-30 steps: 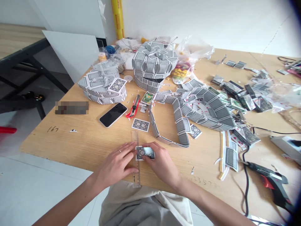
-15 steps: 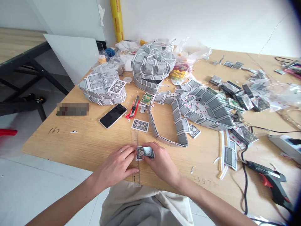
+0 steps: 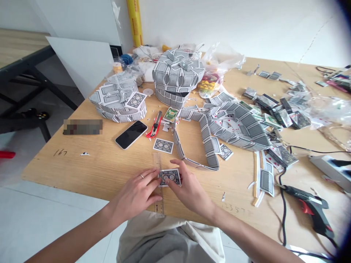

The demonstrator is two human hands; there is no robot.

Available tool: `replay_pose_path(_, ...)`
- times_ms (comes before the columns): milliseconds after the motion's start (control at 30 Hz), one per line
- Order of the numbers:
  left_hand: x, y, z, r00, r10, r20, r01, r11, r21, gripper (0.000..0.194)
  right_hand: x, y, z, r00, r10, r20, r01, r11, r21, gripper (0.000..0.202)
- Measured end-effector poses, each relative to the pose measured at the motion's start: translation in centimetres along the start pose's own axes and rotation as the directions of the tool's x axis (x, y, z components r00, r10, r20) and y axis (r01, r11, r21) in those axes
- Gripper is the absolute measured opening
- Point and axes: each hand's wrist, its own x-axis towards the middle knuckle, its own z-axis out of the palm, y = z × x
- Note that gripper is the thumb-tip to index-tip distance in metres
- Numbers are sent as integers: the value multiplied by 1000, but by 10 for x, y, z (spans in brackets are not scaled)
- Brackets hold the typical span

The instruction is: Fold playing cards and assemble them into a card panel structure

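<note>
A playing card (image 3: 170, 176) with a dark patterned back lies by the table's front edge, its left side against a clear ruler (image 3: 159, 209). My left hand (image 3: 140, 188) holds the ruler down, fingertips near the card's left edge and thumb lower on the ruler. On the card's right part, my right hand (image 3: 190, 188) grips it, thumb on top and index finger raised; the other fingertips are partly hidden. Behind the hands lie another card (image 3: 163, 145), a phone (image 3: 131, 134) and a red utility knife (image 3: 155, 126). An open frame of folded cards (image 3: 208, 146) stands just beyond my right hand.
Two lidded boxes of folded cards, one tall (image 3: 178, 76) and one low (image 3: 117, 100), stand at the back. An open card box (image 3: 238, 126) is right of the frame. A glue gun (image 3: 308, 208) with its cord (image 3: 284, 215) and a power strip (image 3: 333, 170) lie far right.
My right index finger has lifted off the card and stretched forward, so more of the card shows. My left hand and the ruler stay in place.
</note>
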Motion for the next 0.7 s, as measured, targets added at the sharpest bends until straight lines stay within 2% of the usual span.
replay_pose_path(67,0,0,0,1000,-6,-8,5,1000,-6,45,-1,-4,-1,995,82,55,-91,977,192,62)
replay_pose_path(200,1,-1,2,1000,0,-12,-1,1000,-14,49,-6,-13,1,961,245,131,-278,829,485,69)
replay_pose_path(267,0,-2,4,1000,7,-13,-7,1000,-14,50,-8,-14,6,945,300,126,-317,756,572,67)
replay_pose_path(333,0,-3,4,1000,11,-12,-11,1000,-16,50,-9,-13,11,945,298,132,-312,703,639,62)
replay_pose_path(467,1,-4,3,1000,13,-3,-13,999,-39,46,-13,-12,18,960,235,152,-274,673,687,62)
replay_pose_path(700,1,-7,4,1000,18,-8,-18,994,-106,52,-18,-15,17,968,172,184,-251,735,630,72)
